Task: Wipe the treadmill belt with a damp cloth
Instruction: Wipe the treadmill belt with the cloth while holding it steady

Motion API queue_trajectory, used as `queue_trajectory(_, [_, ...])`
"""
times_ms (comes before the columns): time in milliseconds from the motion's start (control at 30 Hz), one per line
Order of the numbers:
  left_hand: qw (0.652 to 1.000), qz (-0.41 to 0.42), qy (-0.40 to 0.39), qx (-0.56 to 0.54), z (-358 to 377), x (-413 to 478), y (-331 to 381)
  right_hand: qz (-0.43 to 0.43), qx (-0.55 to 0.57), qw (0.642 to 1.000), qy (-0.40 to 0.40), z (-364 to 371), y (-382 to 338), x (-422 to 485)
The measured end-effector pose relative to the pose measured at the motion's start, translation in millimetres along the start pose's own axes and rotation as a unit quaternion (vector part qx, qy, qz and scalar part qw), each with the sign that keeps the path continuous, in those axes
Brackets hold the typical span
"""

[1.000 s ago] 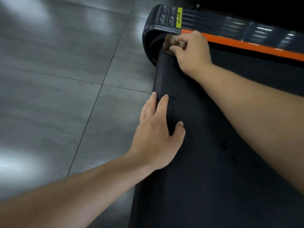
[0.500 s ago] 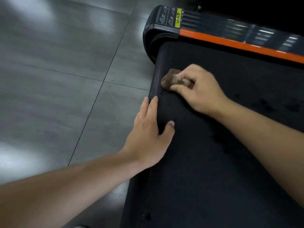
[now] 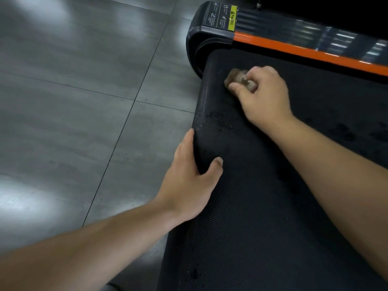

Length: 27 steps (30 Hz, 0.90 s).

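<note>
Right, we start at the right hand (image 3: 266, 95): fingers curled round a small brown cloth (image 3: 236, 77), bunched up, thumb tucked under it. We see the cloth pressed onto the black belt (image 3: 262, 206), near the belt's far left corner. Part of the cloth sticks out past the knuckles; the rest is hidden in the fist.

Left hand (image 3: 189, 177) lies loosely spread on the belt's left edge, nearer to us. Its fingers run straight along the side and the thumb sits apart on top of the belt. It holds nothing.

Between the two hands we note dark wet spots (image 3: 220, 121) on the textured belt, and more at the right.

Beyond the cloth is a black end cap (image 3: 203, 38) with a yellow label (image 3: 232, 17), then an orange strip (image 3: 304, 52) along the belt's far side.

Grey tiled floor (image 3: 73, 101) is at the left, glossy with light patches.
</note>
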<state>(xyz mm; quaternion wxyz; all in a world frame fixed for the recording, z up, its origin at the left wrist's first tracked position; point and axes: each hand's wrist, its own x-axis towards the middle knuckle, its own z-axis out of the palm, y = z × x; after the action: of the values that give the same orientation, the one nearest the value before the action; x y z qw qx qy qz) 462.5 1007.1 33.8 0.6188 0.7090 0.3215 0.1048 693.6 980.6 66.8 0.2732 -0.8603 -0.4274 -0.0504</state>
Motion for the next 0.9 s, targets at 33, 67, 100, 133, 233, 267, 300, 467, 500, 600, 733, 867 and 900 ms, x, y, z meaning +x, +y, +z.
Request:
queue_trajectory(33, [1.000, 0.004, -0.001, 0.002, 0.1, 0.5, -0.9, -0.031, 0.006, 0.999, -0.014, 3.5, -8.8, -11.2])
queue_trajectory(67, [1.000, 0.011, 0.000, 0.006, 0.0, 0.9, -1.2, -0.077, 0.033, 0.995, -0.047, 5.6, -18.5, -26.3])
queue_trajectory(100, [1.000, 0.015, 0.000, 0.008, -0.2, 0.8, -1.2, -0.115, 0.061, 0.988, -0.089, 4.7, -26.8, -39.7])
queue_trajectory(133, [1.000, 0.016, -0.001, 0.005, 0.0, 0.0, -0.5, -0.137, 0.074, 0.981, -0.119, 2.8, -29.0, -41.8])
queue_trajectory(233, [1.000, 0.011, 0.003, -0.011, 0.3, -1.1, -1.2, -0.143, -0.013, 0.987, -0.067, 11.6, -22.0, 15.6])
queue_trajectory(267, [1.000, 0.008, 0.002, -0.015, 0.2, -1.4, -0.9, -0.105, -0.030, 0.993, -0.043, 17.1, -18.7, 43.2])
queue_trajectory(300, [1.000, 0.008, -0.001, -0.018, -0.4, -1.6, 0.2, -0.068, -0.037, 0.997, -0.022, 21.5, -16.4, 65.6])
queue_trajectory(467, [0.998, 0.009, -0.037, -0.044, -8.4, -11.0, -3.3, -0.099, -0.052, 0.991, -0.068, 22.2, -36.1, 20.1])
queue_trajectory(500, [0.998, 0.006, -0.039, -0.047, -8.2, -14.9, -6.8, -0.141, -0.023, 0.984, -0.107, 14.4, -40.1, -8.5])
queue_trajectory(600, [0.999, 0.004, -0.028, -0.038, -4.9, -26.0, -10.5, -0.219, 0.026, 0.953, -0.206, -11.4, -39.9, -48.1])
queue_trajectory(733, [0.999, 0.005, -0.021, -0.029, -4.7, -28.5, -8.7, -0.070, -0.027, 0.995, -0.068, -3.4, -27.1, 1.7])
queue_trajectory(867, [0.998, -0.002, -0.030, -0.060, -3.7, -33.9, -18.5, -0.154, 0.046, 0.976, -0.148, -2.1, -50.4, -68.5])
queue_trajectory(900, [0.998, 0.001, -0.028, -0.064, -3.4, -34.6, -19.5, -0.181, 0.074, 0.963, -0.186, -7.1, -51.5, -82.8])
